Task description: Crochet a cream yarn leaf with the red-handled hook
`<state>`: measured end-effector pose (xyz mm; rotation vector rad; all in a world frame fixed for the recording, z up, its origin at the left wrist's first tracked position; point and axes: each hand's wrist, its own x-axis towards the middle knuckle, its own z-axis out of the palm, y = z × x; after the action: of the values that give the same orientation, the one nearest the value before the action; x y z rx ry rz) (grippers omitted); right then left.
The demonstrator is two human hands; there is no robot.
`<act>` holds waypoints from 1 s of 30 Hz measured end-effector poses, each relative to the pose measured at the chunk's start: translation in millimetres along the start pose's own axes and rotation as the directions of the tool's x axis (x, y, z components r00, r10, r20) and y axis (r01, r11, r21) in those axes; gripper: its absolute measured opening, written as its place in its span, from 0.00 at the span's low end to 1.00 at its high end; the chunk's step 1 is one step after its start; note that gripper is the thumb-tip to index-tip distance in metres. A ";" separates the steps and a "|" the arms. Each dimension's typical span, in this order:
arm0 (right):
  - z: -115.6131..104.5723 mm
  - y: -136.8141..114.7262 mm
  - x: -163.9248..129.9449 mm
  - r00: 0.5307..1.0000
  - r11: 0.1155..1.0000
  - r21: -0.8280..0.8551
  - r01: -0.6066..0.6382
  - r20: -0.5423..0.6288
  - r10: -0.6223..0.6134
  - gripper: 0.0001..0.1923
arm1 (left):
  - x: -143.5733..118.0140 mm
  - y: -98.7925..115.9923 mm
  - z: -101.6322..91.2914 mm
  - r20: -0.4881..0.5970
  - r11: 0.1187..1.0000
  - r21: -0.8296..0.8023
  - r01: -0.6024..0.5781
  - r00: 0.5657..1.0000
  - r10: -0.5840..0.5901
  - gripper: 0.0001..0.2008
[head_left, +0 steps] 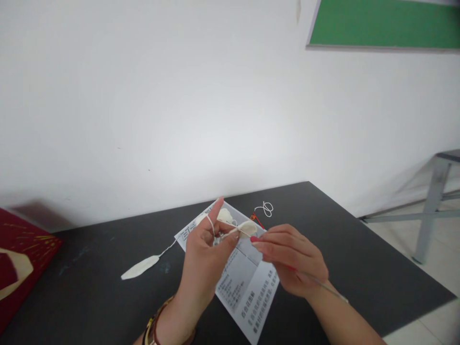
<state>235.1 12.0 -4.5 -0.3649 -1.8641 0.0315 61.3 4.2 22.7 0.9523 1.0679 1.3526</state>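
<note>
in the head view we are working over a dark grey tabletop (359, 249), with a white printed instruction sheet (240, 287) lying under our hands. our left hand (203, 261) is raised with the index finger pointing up, a cream yarn strand (210, 224) looped round it, and its thumb and other fingers are pinching a small cream crocheted petal piece (246, 228). our right hand (293, 258) is closed in a pinch on a thin metal crochet hook (328, 288), whose tip is meeting the petal piece. a second, finished cream leaf-shaped piece (140, 267) is lying on the table to the left, tied to the work by a thread. a loose white loop of thread (265, 208) is resting further back, and a dark red box with gold lines (21, 268) is sitting at the left edge. we judge that we are mid-stitch on the petal; the next move is calling for steady yarn tension and a clean catch with the hook.
</note>
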 end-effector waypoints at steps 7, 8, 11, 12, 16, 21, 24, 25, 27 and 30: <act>-0.6 -8.9 0.1 0.985 0.943 -0.292 0.162 0.101 -0.138 0.11 | 8.1 4.9 -10.0 0.172 0.964 -0.195 0.181 0.974 -0.148 0.38; -0.9 -13.0 0.2 0.968 0.898 -0.374 0.234 0.176 -0.179 0.11 | 7.7 6.1 -10.7 0.152 0.977 -0.160 0.143 0.981 -0.119 0.37; 0.8 -21.5 1.1 0.948 0.829 -0.475 0.295 0.256 -0.191 0.11 | 3.9 11.1 -9.5 0.047 0.991 0.086 -0.107 0.994 0.103 0.18; 1.8 -22.6 1.7 0.952 0.837 -0.470 0.282 0.243 -0.184 0.11 | 2.5 13.1 -8.4 0.031 0.967 0.183 -0.177 0.984 0.174 0.10; 3.9 -22.6 5.0 0.976 0.930 -0.322 0.179 0.176 -0.127 0.11 | 1.5 20.0 -6.5 0.050 0.891 0.378 -0.252 0.966 0.252 0.04; -2.1 -26.7 11.9 0.980 0.981 -0.179 0.074 0.194 -0.039 0.13 | 7.2 21.4 -10.3 0.068 0.914 0.362 -0.182 0.983 0.169 0.18; -7.4 -29.0 16.6 0.976 0.987 -0.149 0.054 0.218 -0.020 0.14 | 9.9 19.8 -12.8 0.126 0.879 0.432 -0.200 0.979 0.161 0.29; -9.1 -29.4 18.1 0.973 0.989 -0.140 0.046 0.231 -0.012 0.14 | 10.6 19.2 -13.5 0.143 0.864 0.458 -0.212 0.976 0.163 0.30; -12.5 -29.7 21.3 0.963 0.993 -0.120 0.019 0.267 0.013 0.15 | 11.9 18.5 -15.2 0.164 0.846 0.487 -0.219 0.974 0.157 0.29; -17.6 -29.8 27.9 0.955 0.996 -0.071 -0.062 0.285 0.080 0.16 | 13.8 19.4 -18.8 0.188 0.858 0.477 -0.189 0.976 0.110 0.19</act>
<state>236.9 -11.8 33.0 -0.4912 -2.1426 0.0804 37.2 17.0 35.9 1.5223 1.2678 1.1197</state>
